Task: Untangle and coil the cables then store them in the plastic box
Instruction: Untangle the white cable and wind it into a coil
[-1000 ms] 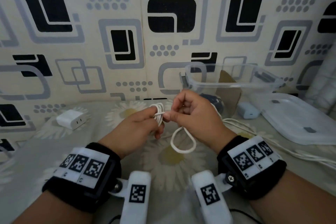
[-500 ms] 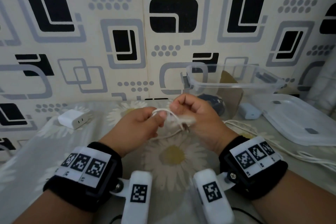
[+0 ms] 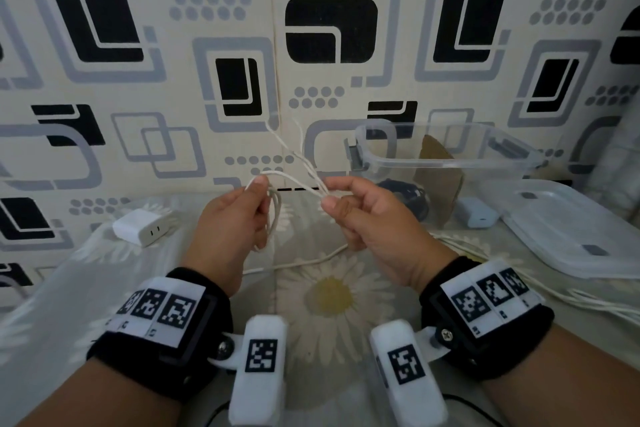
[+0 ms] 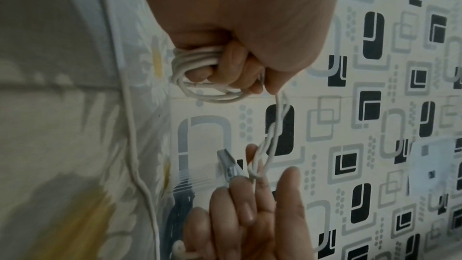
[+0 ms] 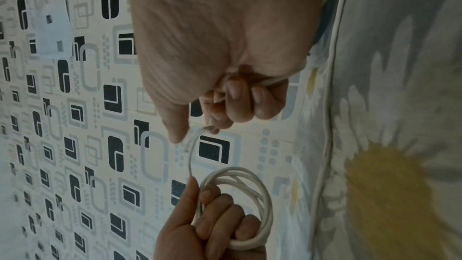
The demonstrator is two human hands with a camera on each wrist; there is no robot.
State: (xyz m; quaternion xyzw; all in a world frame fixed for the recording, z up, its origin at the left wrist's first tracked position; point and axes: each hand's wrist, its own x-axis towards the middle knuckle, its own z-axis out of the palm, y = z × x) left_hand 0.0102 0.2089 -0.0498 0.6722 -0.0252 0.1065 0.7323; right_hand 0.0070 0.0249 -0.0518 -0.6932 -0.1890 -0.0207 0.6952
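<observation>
My left hand (image 3: 259, 194) grips a small coil of white cable (image 4: 200, 74), with several loops wound round its curled fingers (image 5: 220, 222). A twisted strand of that cable (image 3: 294, 178) runs across to my right hand (image 3: 332, 199), which pinches it between thumb and fingers. Loose blurred strands (image 3: 282, 140) stick up from that pinch toward the wall. The cable's tail (image 3: 301, 262) trails on the flowered sheet below the hands. Behind my right hand stands the clear plastic box (image 3: 491, 163), without its lid, holding a dark coiled cable (image 3: 405, 192).
The box lid (image 3: 571, 229) lies flat at the right. More white cables (image 3: 588, 302) run along the sheet under it. A white charger (image 3: 143, 227) sits at the left and a pale blue block (image 3: 476, 217) beside the box. A patterned wall closes the back.
My hands have drawn apart and risen slightly. The strand between them has stretched out, and the loose end has flicked up toward the wall.
</observation>
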